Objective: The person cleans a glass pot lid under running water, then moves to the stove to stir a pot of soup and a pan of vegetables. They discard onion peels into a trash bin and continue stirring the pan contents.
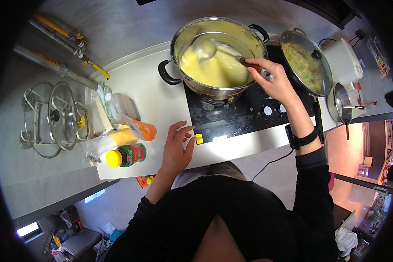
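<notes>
A large steel pot (213,83) with black side handles stands on the black glass hob (235,114). Thick pale-yellow batter or mash (199,72) fills its lower part. My right hand (270,77) grips the brown handle of a metal ladle or spatula (257,68), whose head dips into the yellow mass and is partly covered by it. Over the white counter, just left of the hob's front corner, my left hand (178,145) hangs with fingers apart and holds nothing. A small yellow sticker (199,138) lies close to its fingertips.
Right of the pot is a pan under a glass lid (306,65), with chopped food inside. Past it are a white appliance (345,60) and a small steel pan (339,101). At left stand a yellow-capped jar (132,155), food packages (140,129) and racked glass lids (64,114).
</notes>
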Tool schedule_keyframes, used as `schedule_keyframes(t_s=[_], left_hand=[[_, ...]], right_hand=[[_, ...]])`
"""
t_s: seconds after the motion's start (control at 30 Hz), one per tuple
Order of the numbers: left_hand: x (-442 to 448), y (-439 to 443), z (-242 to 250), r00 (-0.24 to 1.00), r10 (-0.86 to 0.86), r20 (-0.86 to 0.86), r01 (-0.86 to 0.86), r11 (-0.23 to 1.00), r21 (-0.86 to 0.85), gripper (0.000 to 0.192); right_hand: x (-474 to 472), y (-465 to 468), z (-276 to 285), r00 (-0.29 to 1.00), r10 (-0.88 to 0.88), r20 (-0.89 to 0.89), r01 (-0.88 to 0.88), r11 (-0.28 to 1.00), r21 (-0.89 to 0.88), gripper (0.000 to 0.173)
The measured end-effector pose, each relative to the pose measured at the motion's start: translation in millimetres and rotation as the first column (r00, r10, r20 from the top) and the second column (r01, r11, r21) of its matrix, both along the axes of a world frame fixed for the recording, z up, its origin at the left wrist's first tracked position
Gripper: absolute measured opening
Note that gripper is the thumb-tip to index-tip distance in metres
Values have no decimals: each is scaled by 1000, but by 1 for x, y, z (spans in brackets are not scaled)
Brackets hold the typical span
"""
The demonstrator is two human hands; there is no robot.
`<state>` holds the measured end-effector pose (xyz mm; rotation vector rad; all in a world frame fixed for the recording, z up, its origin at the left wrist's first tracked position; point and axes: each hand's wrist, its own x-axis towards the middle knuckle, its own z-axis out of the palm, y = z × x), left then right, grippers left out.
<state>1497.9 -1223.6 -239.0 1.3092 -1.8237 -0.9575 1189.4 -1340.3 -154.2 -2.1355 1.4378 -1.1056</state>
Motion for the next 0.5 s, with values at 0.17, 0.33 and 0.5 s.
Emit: schedule_keyframes(t_s=[0.17, 0.33, 0.5], left_hand=[[22, 2, -10, 999, 34, 5, -35, 998, 60, 32], [25, -1, -21, 998, -2, -55, 8, 995, 101, 33], [12, -17, -21, 986, -137, -96, 141, 989, 33, 34]], right_hand=[[2, 29, 20, 967, -239, -91, 239, 971, -10, 19], [17, 41, 20, 873, -410, 263, 334, 897, 290, 19], [46, 47, -16, 814, -393, 428, 214, 888, 408, 26]])
